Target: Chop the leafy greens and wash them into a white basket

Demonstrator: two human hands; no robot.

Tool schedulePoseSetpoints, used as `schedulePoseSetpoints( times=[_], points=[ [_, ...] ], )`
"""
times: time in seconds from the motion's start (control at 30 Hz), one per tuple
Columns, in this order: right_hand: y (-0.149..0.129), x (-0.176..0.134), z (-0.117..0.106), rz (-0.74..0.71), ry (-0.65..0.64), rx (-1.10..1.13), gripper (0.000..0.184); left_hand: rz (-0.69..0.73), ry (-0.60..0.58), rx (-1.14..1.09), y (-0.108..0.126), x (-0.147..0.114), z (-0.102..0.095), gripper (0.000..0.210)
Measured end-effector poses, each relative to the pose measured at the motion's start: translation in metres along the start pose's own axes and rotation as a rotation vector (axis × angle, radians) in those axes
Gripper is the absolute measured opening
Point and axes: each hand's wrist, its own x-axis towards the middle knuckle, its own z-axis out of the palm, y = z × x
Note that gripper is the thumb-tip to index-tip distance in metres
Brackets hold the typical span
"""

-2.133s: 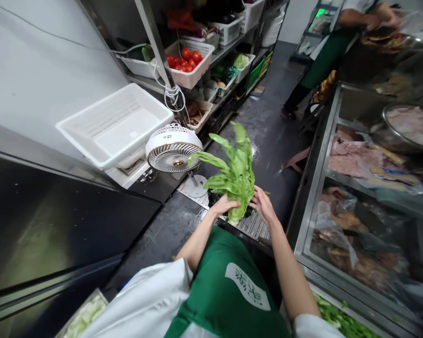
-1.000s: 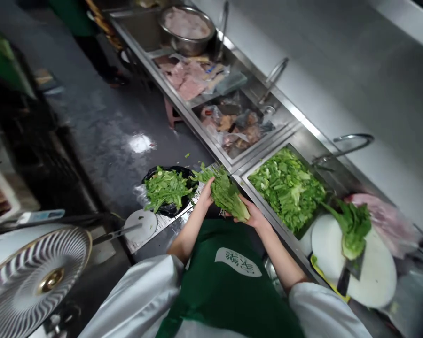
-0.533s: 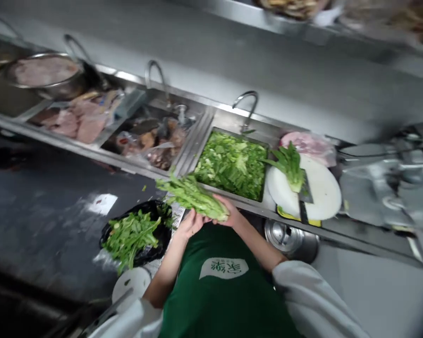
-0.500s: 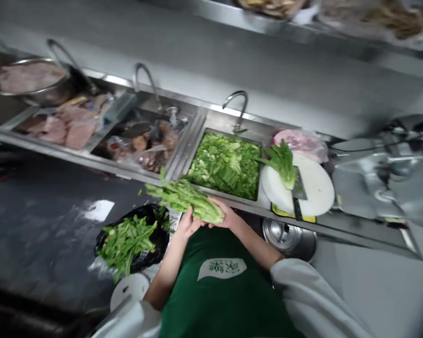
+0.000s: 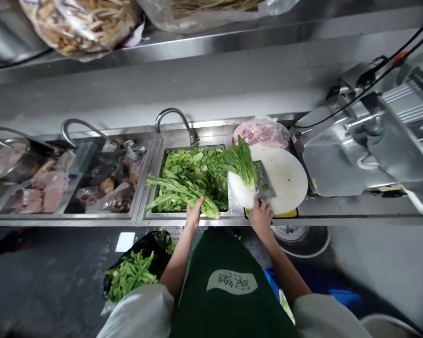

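My left hand [image 5: 194,212] is closed round the base end of a long leafy lettuce head [image 5: 178,191], held over the front of the sink full of cut greens [image 5: 193,162]. The leaves point left, the pale stem end right. My right hand [image 5: 261,215] is closed round the handle of a cleaver [image 5: 267,180], whose wide blade lies on the round white cutting board [image 5: 291,180]. Its handle is mostly hidden by my fingers. Another lettuce head [image 5: 245,164] rests on the board's left side, against the blade, with its leaves toward the back.
Behind the board lies bagged pink meat [image 5: 262,131]. A metal slicing machine [image 5: 334,164] stands at right. Sinks with meat [image 5: 44,192] and bagged food [image 5: 109,188] are at left. A faucet [image 5: 174,115] arches over the greens. On the floor is a black bag [image 5: 155,251] with leafy trimmings.
My right hand has let go of the lettuce head and taken hold of the cleaver's handle. The left hand has carried the lettuce over the sink's front. The view has swung right.
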Motion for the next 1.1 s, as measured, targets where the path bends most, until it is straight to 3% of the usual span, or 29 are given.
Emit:
schedulePoseSetpoints(
  times=[0.07, 0.17, 0.27, 0.33, 0.4, 0.5, 0.53, 0.6, 0.7, 0.8, 0.83, 0.93, 1.0, 1.03, 1.1],
  points=[
    [0.022, 0.014, -0.001, 0.002, 0.07, -0.187, 0.059, -0.037, -0.132, 0.041, -0.008, 0.016, 0.033, 0.039],
    [0.043, 0.035, -0.011, 0.034, 0.028, -0.233, 0.068, -0.166, -0.289, 0.106, -0.022, 0.04, 0.088, 0.034],
    [0.06, 0.05, -0.042, 0.122, -0.012, -0.245, 0.07, -0.22, -0.329, 0.266, -0.036, 0.057, 0.134, 0.027],
    [0.074, 0.055, -0.068, 0.148, -0.012, -0.264, 0.065, -0.201, -0.329, 0.341, -0.043, 0.062, 0.149, 0.03],
    [0.09, 0.055, -0.089, 0.155, 0.006, -0.245, 0.06, -0.141, -0.279, 0.353, -0.047, 0.063, 0.147, 0.043],
    [0.115, 0.053, -0.103, 0.143, 0.02, -0.054, 0.052, 0.098, -0.169, 0.383, -0.05, 0.055, 0.119, 0.077],
    [0.123, 0.053, -0.104, 0.139, 0.008, 0.042, 0.05, 0.199, -0.192, 0.448, -0.051, 0.051, 0.107, 0.085],
    [0.137, 0.053, -0.103, 0.146, -0.039, 0.228, 0.049, 0.379, -0.363, 0.733, -0.051, 0.042, 0.089, 0.086],
    [0.156, 0.057, -0.1, 0.162, -0.106, 0.406, 0.053, 0.631, -0.569, 1.432, -0.045, 0.039, 0.092, 0.079],
    [0.175, 0.064, -0.105, 0.141, -0.105, 0.475, 0.053, 0.897, -0.653, 1.948, -0.031, 0.055, 0.139, 0.092],
    [0.181, 0.067, -0.108, 0.141, -0.097, 0.478, 0.054, 0.958, -0.748, 2.036, -0.027, 0.063, 0.16, 0.099],
    [0.196, 0.079, -0.119, 0.169, -0.087, 0.472, 0.056, 1.012, -1.216, 2.127, -0.018, 0.088, 0.225, 0.111],
    [0.202, 0.088, -0.126, 0.191, -0.085, 0.468, 0.057, 1.026, -1.4, 2.119, -0.024, 0.096, 0.262, 0.112],
    [0.203, 0.092, -0.129, 0.201, -0.08, 0.458, 0.057, 1.041, -1.391, 2.12, -0.031, 0.097, 0.277, 0.112],
    [0.203, 0.1, -0.133, 0.22, -0.06, 0.413, 0.057, 1.06, -1.201, 2.134, -0.052, 0.091, 0.301, 0.113]
  ],
)
